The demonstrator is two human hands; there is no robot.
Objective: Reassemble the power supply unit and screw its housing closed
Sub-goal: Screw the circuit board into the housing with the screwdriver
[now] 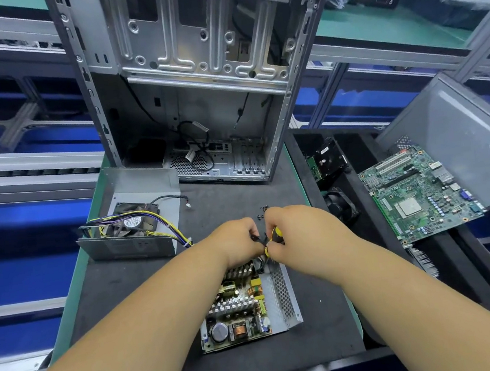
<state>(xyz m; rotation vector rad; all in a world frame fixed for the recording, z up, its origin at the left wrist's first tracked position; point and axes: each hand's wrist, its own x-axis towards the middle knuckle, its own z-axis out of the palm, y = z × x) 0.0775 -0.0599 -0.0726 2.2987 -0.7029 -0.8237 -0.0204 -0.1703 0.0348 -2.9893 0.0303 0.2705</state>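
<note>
With my right hand curled on the yellow screwdriver and my left hand pinching something small and dark, I judged the open power supply stiff but fragile, best held by its metal wall.

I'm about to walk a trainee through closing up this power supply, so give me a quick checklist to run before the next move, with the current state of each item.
1. Circuit board sits in its metal tray: ok.
2. Screwdriver in hand: ok, the right hand grips its yellow and black handle.
3. Left hand steadying the work: cannot tell what it pinches.
4. Spare screws within reach: ok, loose on the mat beyond the hands.
5. Cover with fan fitted: not ok, it lies apart at the left.
6. Fan plug connected: not ok, it lies loose on the mat.
</note>
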